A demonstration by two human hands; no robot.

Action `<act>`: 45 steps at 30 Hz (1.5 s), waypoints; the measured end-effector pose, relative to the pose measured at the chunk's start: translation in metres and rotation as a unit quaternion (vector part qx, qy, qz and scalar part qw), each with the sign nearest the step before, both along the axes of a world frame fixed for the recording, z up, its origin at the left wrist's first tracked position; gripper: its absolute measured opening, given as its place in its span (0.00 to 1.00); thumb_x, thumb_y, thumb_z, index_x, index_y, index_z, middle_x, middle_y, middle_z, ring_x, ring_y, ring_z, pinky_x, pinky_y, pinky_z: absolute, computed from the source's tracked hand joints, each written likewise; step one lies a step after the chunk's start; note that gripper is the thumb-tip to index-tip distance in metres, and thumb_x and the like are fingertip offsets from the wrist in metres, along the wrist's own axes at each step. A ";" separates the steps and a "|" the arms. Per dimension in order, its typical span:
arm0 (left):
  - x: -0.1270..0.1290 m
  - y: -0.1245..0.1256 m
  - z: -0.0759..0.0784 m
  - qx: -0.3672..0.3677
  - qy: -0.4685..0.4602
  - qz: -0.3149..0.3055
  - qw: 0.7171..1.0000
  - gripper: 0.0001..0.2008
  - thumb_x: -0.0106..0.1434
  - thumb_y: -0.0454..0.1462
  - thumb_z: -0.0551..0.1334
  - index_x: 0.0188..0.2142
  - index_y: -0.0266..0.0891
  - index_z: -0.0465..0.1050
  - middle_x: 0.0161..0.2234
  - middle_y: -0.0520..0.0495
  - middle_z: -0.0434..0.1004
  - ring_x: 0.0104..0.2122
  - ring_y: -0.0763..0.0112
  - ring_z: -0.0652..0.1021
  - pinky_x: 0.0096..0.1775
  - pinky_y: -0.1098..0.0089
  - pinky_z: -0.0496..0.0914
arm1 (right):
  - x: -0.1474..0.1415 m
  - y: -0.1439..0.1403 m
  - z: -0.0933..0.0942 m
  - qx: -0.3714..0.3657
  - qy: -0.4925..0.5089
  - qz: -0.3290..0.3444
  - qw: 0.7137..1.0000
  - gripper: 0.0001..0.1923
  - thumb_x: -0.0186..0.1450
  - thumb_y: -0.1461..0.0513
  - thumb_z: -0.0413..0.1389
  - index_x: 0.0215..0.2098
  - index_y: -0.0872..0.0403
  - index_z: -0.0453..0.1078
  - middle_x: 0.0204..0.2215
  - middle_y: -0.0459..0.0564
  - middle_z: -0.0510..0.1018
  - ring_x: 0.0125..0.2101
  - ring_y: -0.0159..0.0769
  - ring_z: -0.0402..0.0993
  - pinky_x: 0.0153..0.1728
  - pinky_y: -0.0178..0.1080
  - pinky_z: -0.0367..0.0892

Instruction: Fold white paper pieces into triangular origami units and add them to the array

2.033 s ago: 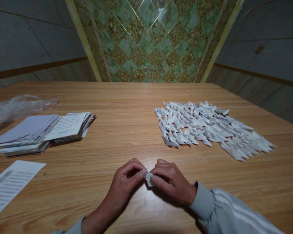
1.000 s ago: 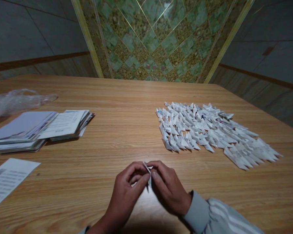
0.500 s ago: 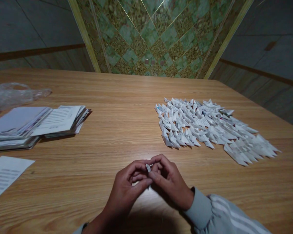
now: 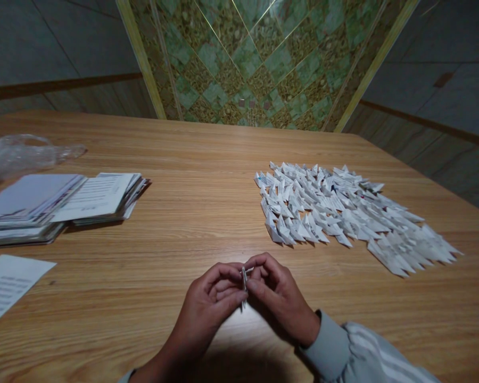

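Note:
Between my two hands, a small piece of folded paper is seen nearly edge-on, a thin whitish strip. My left hand pinches it from the left with thumb and fingers. From the right, my right hand has its thumb and fingertips closed on the same paper. The fingers hide much of its shape. Beyond my right hand lie many folded paper boats, packed close together in rows on the wooden table.
Stacks of printed paper lie on the left, with a smaller pile overlapping them. Nearer me is a single printed sheet. A clear plastic bag sits behind the stacks. A tiled wall rises past the far edge.
The folded paper has turned between my fingers and now shows as a narrower, more upright strip. Both hands stay nearly where they were.

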State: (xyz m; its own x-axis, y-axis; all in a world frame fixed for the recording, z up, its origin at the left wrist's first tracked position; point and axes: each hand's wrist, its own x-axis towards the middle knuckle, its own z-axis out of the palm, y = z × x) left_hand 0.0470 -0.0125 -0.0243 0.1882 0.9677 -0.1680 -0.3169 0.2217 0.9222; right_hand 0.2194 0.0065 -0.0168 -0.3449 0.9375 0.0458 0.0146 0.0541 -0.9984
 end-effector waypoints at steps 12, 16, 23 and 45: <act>0.004 -0.008 -0.007 0.102 0.151 0.068 0.981 0.15 0.61 0.31 0.64 0.47 0.42 0.69 0.54 0.39 0.77 0.47 0.62 0.82 0.46 0.66 0.77 | -0.008 -0.008 -0.003 0.273 -0.189 -0.083 0.940 0.13 0.63 0.71 0.52 0.43 0.51 0.67 0.30 0.44 0.72 0.31 0.33 0.69 0.32 0.35 0.61; 0.005 -0.007 -0.008 0.092 0.137 0.084 0.983 0.08 0.62 0.33 0.63 0.41 0.42 0.70 0.55 0.40 0.76 0.50 0.62 0.80 0.48 0.67 0.75 | -0.008 -0.008 0.000 0.309 -0.207 -0.073 0.926 0.10 0.66 0.71 0.49 0.40 0.52 0.66 0.30 0.45 0.73 0.30 0.34 0.68 0.32 0.36 0.60; 0.002 -0.004 0.003 0.014 0.054 0.052 0.997 0.12 0.66 0.46 0.63 0.40 0.40 0.71 0.32 0.48 0.79 0.31 0.71 0.77 0.35 0.72 0.72 | -0.006 -0.008 0.000 0.327 -0.213 -0.063 0.919 0.09 0.69 0.69 0.48 0.43 0.51 0.66 0.29 0.46 0.73 0.29 0.35 0.67 0.31 0.37 0.58; 0.000 -0.004 0.002 0.058 0.180 0.037 0.981 0.10 0.58 0.41 0.70 0.37 0.40 0.76 0.32 0.47 0.80 0.34 0.65 0.79 0.36 0.72 0.71 | -0.007 -0.005 0.005 0.111 -0.069 -0.050 0.990 0.13 0.68 0.56 0.59 0.29 0.53 0.71 0.26 0.45 0.71 0.30 0.33 0.67 0.31 0.36 0.58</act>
State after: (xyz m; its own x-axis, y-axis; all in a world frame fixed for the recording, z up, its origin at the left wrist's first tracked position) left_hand 0.0472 -0.0163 -0.0228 0.0646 0.9931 -0.0983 0.0227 0.0970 0.9950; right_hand 0.2122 0.0011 -0.0119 -0.2685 0.9395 0.2127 0.1666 0.2628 -0.9504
